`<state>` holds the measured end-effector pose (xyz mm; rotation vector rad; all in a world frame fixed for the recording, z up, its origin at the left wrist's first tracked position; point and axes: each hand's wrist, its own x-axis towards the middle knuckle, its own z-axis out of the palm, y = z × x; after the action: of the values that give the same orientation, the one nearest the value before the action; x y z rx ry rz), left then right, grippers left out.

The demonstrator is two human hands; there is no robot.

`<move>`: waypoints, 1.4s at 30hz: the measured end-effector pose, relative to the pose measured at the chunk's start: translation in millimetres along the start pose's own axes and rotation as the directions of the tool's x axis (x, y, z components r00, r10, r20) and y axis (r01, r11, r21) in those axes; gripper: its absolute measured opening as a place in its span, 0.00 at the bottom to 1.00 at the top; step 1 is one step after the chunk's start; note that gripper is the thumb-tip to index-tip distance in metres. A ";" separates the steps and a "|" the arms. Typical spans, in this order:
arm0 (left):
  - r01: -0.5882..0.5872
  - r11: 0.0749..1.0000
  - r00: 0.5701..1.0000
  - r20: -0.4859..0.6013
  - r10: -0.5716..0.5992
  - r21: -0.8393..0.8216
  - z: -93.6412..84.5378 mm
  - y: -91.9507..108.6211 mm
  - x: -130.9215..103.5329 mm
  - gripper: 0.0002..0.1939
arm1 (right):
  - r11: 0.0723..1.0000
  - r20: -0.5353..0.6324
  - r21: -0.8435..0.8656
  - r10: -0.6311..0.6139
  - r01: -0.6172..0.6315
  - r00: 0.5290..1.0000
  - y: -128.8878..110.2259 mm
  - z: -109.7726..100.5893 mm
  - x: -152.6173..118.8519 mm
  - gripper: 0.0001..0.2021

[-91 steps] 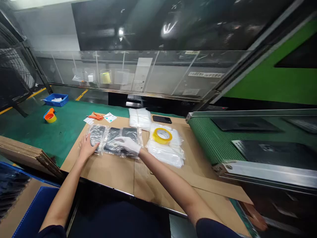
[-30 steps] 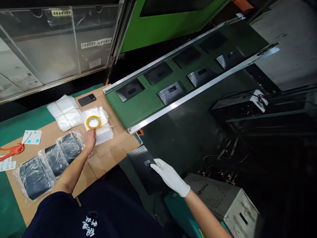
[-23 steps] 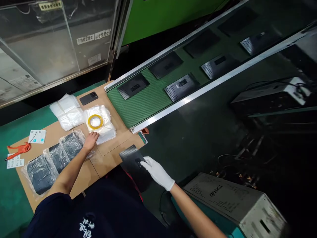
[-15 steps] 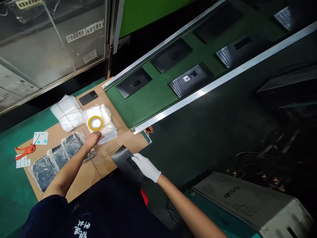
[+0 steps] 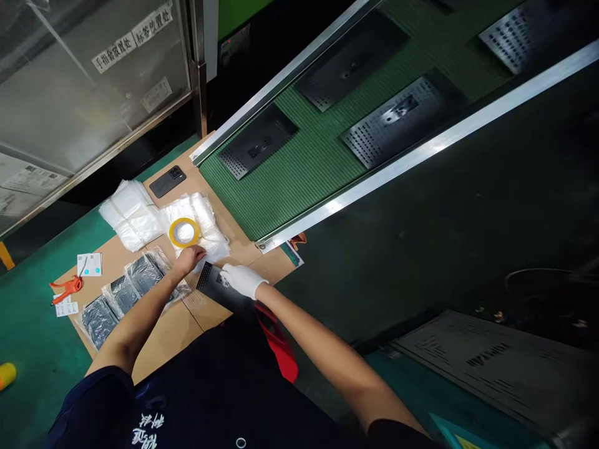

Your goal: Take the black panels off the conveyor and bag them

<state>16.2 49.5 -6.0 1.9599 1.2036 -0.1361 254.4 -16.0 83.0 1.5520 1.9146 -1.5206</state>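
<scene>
My right hand [image 5: 244,281], in a white glove, grips a black perforated panel [image 5: 216,288] with a recess in its middle, held over the near edge of the cardboard. My bare left hand [image 5: 189,259] is closed in a pinch at the near edge of a stack of clear plastic bags [image 5: 213,236]; its fingertips seem to have a bag's edge between them. On that stack lies a roll of yellow tape [image 5: 184,232], just beyond my left knuckles. Under my left forearm, black panels in clear bags [image 5: 144,272] overlap in a row.
A green conveyor belt [image 5: 234,206] with metal rails carries several more black panels [image 5: 258,142]. On the cardboard [image 5: 163,346] lie a tied bundle of plastic bags [image 5: 131,215] and a phone [image 5: 167,181]. Orange-handled cutters [image 5: 70,287] lie by white labels [image 5: 90,264]. A machine [image 5: 491,368] stands at right.
My right hand has brought the black panel leftward and up, close to my left hand. The left hand stays pinched at the bags. The view has shifted, and the conveyor panels appear nearer.
</scene>
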 end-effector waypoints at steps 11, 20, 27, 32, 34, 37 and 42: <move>0.074 0.997 0.989 -0.131 -0.069 0.034 -17.8 18.9 -12.3 0.15 | 0.999 -0.015 -0.025 0.042 -0.042 0.999 -4.1 -12.2 36.1 0.20; 0.089 0.975 0.990 -0.122 -0.065 0.206 -13.4 18.0 -42.2 0.08 | 0.986 -0.129 0.136 0.116 -0.098 0.985 20.0 -13.1 36.0 0.21; -0.006 0.975 0.962 -0.264 0.066 0.222 -18.6 13.1 -67.3 0.19 | 0.964 -0.190 0.215 0.196 -0.154 0.962 7.8 9.2 39.4 0.21; -0.202 0.927 0.962 -0.111 0.248 0.314 -13.8 -18.3 -73.5 0.37 | 0.957 -0.220 0.248 0.210 -0.153 0.953 5.7 6.6 44.1 0.20; -0.222 0.921 0.963 -0.074 0.258 0.320 -6.5 -28.2 -68.9 0.35 | 0.957 -0.223 0.252 0.200 -0.142 0.954 4.6 2.8 46.6 0.20; -0.173 0.945 0.970 -0.116 0.212 0.277 5.7 -38.2 -61.3 0.31 | 0.957 -0.236 0.256 0.195 -0.133 0.952 2.7 -1.8 51.1 0.19; -0.130 0.976 0.972 -0.173 0.161 0.175 18.8 -50.9 -58.5 0.31 | 0.955 -0.261 0.273 0.186 -0.112 0.947 4.8 -4.0 57.8 0.19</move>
<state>-49.6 6.6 -20.5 2.2376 1.1923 0.0275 236.5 19.7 40.8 2.0797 1.7376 -1.5997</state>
